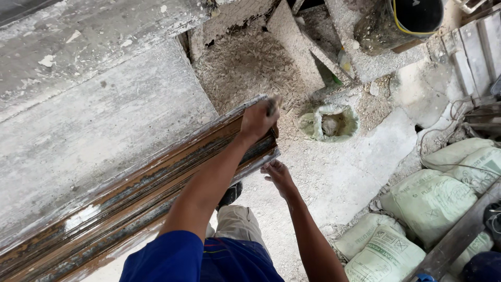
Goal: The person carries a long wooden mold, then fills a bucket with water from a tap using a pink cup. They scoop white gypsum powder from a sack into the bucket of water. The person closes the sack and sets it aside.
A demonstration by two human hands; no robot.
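Concrete slab [94, 120] far left. A long brown moulding [130, 193] lies along its edge, running diagonally. Left hand [258, 119] sits on top of the moulding's far end, fingers curled shut around a small tool, too blurred to identify. Right hand [277, 175] touches the lower end corner, fingers loosely bent. Open sack [330, 123] on the floor beyond; stacked cement bags [428, 201] far right.
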